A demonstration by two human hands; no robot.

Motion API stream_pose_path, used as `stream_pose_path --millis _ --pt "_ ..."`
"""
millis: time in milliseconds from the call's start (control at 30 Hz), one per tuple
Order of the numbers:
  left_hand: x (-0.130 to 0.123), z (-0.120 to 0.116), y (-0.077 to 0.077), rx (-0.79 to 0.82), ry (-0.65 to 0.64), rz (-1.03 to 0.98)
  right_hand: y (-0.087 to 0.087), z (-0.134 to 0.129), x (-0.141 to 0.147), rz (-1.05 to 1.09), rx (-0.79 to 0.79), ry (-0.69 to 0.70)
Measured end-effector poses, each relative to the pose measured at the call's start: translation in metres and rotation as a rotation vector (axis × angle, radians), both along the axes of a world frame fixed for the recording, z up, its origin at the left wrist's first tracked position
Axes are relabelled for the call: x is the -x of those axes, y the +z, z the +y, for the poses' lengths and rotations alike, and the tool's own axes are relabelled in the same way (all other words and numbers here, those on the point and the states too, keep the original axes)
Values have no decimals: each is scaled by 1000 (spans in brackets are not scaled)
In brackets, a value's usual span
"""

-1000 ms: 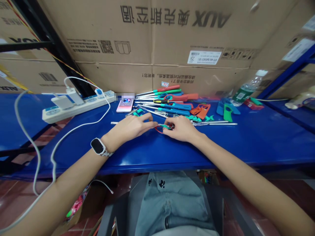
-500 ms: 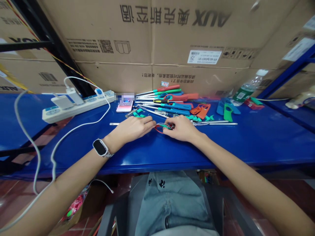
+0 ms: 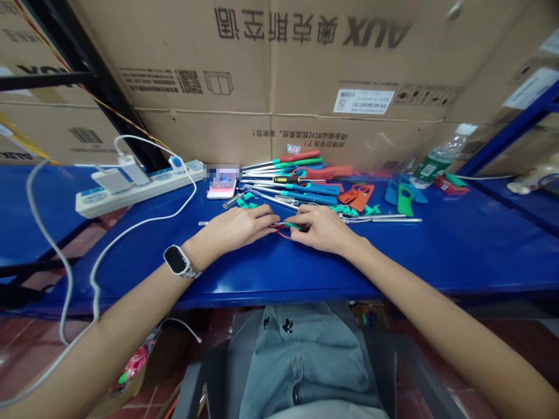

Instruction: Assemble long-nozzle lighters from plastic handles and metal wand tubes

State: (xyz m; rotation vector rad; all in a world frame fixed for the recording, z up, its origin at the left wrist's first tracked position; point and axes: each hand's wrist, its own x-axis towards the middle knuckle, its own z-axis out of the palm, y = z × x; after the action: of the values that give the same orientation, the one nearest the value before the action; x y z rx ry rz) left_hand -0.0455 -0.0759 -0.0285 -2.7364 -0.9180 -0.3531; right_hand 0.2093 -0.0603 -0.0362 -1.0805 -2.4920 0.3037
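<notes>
Both hands meet low over the blue table [image 3: 279, 273]. My left hand [image 3: 244, 227], with a watch at its wrist, pinches thin wires and the end of a metal rod [image 3: 203, 223] sticks out to its left. In my right hand [image 3: 321, 228] a small green and dark part [image 3: 293, 226] is held between thumb and fingers. A red wire [image 3: 283, 234] loops between the two hands. Just behind them lie long tools with blue handles [image 3: 321, 194], red handles [image 3: 321, 173] and metal shafts, plus small green clips [image 3: 349, 210].
A phone [image 3: 222, 183] and a white power strip [image 3: 140, 189] with plugs and cables are at the left. Orange pieces [image 3: 361, 198], a green piece [image 3: 404, 199] and a bottle [image 3: 441, 157] stand or lie at the right. Cardboard boxes [image 3: 244, 75] rise behind.
My left fingers have shifted slightly right, closer to my right hand. My right fingers have extended over the small part. Less of the rod end shows at the left.
</notes>
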Motion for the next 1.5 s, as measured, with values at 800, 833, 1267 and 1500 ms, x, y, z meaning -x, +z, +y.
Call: stream_pose_path --millis 800,833,1267,1500 --pt "1 6 -7 291 -37 -253 2 1 -1 46 67 -38" --pt "2 8 -7 324 -10 -275 2 2 -1 53 67 -43" --pt "16 18 -1 446 -53 -382 2 3 -2 85 92 -53" --pt "16 21 -8 441 -99 -349 2 4 -4 73 78 -63"
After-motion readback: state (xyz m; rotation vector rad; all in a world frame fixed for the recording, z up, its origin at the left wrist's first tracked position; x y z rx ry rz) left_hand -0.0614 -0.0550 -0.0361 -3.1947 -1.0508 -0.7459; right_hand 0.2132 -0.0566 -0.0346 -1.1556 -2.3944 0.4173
